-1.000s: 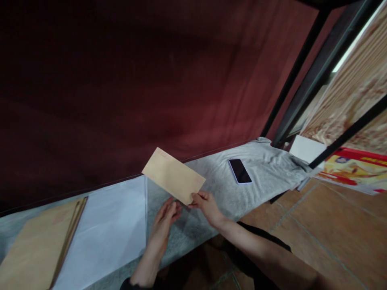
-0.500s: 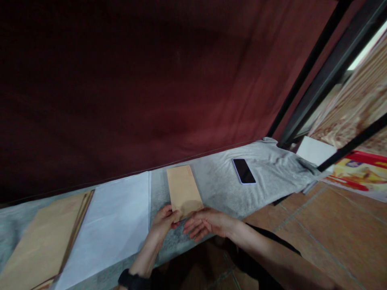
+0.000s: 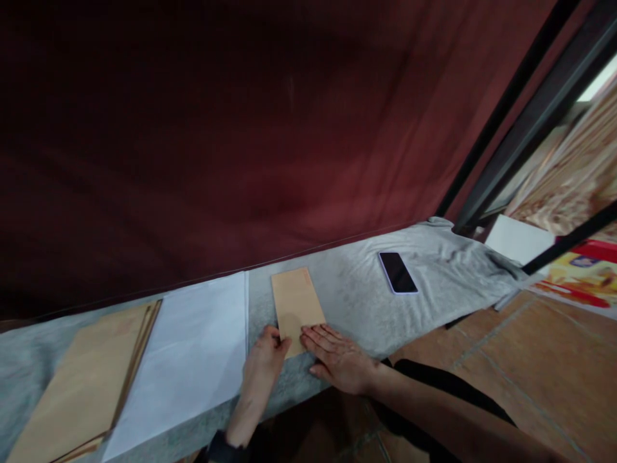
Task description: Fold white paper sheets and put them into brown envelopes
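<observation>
A small brown paper envelope point(image 3: 295, 302) lies lengthwise on the grey cloth. At its near left edge, my left hand point(image 3: 264, 360) is closed, thumb on top and the other fingers curled by the side; their tips are partly hidden. My right hand point(image 3: 340, 357) rests palm down, fingers stretched out together and lying flat across the envelope's near right corner. Just left of my left hand is a stack of large white paper sheets point(image 3: 193, 354). Farther left, a pile of larger brown envelopes point(image 3: 81, 379) partly touches the sheets.
A phone point(image 3: 398, 272) with a pale purple edge lies on the grey cloth point(image 3: 357, 302) to the right. A dark red curtain point(image 3: 241, 141) hangs behind. Black poles point(image 3: 501, 116), a white box point(image 3: 518, 239) and a colourful printed box point(image 3: 583, 276) stand at the right, above the tiled floor point(image 3: 544, 347).
My right hand has turned from palm up beside the envelope to palm down and flat on it. My left thumb has shifted onto the left edge, and the envelope now lies flat.
</observation>
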Available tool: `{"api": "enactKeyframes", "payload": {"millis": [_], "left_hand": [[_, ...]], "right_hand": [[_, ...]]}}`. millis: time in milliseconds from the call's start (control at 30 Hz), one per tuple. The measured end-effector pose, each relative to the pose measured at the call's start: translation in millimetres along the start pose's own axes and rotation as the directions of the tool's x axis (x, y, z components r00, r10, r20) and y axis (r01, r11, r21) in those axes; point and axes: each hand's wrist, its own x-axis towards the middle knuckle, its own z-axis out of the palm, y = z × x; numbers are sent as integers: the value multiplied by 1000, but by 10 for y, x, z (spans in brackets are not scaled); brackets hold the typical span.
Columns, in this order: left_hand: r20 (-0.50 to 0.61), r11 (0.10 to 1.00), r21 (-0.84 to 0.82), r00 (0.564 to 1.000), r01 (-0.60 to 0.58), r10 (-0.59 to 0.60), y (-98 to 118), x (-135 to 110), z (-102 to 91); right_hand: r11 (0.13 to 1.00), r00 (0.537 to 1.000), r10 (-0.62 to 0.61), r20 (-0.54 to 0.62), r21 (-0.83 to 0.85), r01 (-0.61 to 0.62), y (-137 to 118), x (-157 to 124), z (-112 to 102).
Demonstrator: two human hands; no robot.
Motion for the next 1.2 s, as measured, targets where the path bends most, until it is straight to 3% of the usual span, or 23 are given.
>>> {"api": "enactKeyframes", "payload": {"millis": [67, 133, 233, 300, 367, 533, 667, 833, 1033, 1200], "left_hand": [[-111, 967, 236, 985, -99, 129, 18, -44, -32], [-146, 916, 311, 939, -254, 310, 29, -51, -14], [-94, 786, 304, 804, -539, 587, 54, 65, 100], [-19, 698, 341, 738, -629, 674, 107, 242, 194], [72, 634, 401, 713, -661, 698, 204, 491, 268], [142, 568, 537, 730, -624, 669, 487, 1189, 357], [168, 554, 540, 726, -634, 667, 524, 1448, 414], [236, 504, 524, 686, -686, 688, 422, 1361, 425], [320, 435, 502, 628, -747, 709, 263, 1127, 409], [343, 387, 484, 577, -785, 741, 103, 885, 444]], "right_hand": [[1000, 1000, -13, -26, 17, 13, 6, -30, 26], [999, 998, -22, -64, 40, 25, 2, -40, 33], [998, 995, -21, -98, 53, 27, -10, -40, 46], [998, 994, -15, -104, 53, 20, -12, -38, 57], [998, 995, -14, -97, 58, 20, -12, -33, 57], [996, 998, -31, -62, 79, 36, -35, -4, -9], [995, 998, -29, -55, 96, 34, -57, 9, -51], [985, 997, -14, -72, 171, 26, -12, 36, -83], [963, 984, 52, -172, 268, -4, 72, 140, -144], [959, 977, 109, -185, 280, -54, 116, 165, -172]]}}
